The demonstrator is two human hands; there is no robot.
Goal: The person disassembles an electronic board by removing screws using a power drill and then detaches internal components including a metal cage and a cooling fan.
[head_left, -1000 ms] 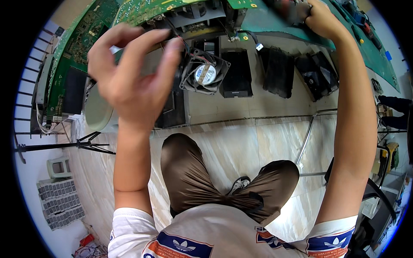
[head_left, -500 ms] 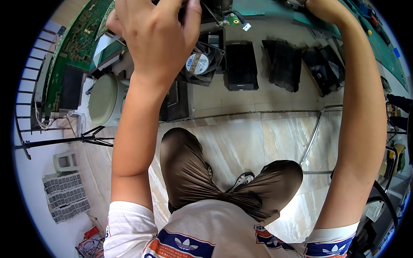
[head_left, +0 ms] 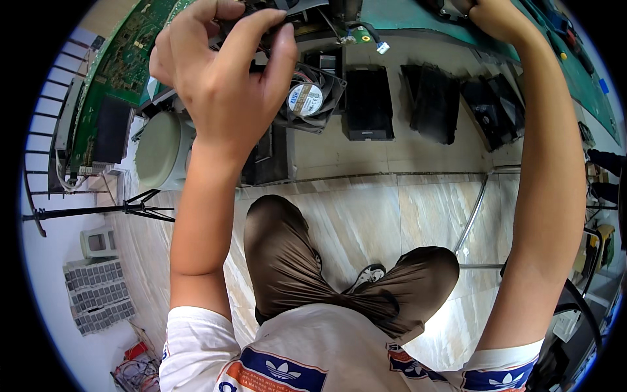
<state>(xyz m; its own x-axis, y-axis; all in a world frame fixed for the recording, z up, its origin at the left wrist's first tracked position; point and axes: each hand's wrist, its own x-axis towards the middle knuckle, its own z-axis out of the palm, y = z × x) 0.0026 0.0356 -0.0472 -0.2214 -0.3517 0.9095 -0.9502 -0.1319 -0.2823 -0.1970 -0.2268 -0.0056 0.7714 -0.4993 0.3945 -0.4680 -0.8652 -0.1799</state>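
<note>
At the upper left, my left hand [head_left: 225, 75] is raised with its thumb and index finger parted. Nothing shows between those two fingertips, which are beside a dark device [head_left: 305, 18] at the top edge. A short cable with a white connector [head_left: 383, 48] hangs by a small green circuit board [head_left: 361, 36] to the right of this hand. At the upper right, my right hand [head_left: 493, 19] is partly cut off by the frame. Its fingers appear closed against a dark object [head_left: 452, 8] over the green mat [head_left: 418, 18], and I cannot make out what that object is.
Below the mat lie a black cooling fan [head_left: 307, 99], a black rectangular panel [head_left: 369, 104] and more dark parts [head_left: 434, 108]. A large green circuit board [head_left: 111, 72] stands at the left, above a pale stool [head_left: 158, 149] and a black tripod leg [head_left: 85, 214]. A metal chair frame [head_left: 471, 219] is at the right.
My left hand has shifted slightly left and down, and its thumb and index finger have come into view, parted. More of the dark object by my right hand shows.
</note>
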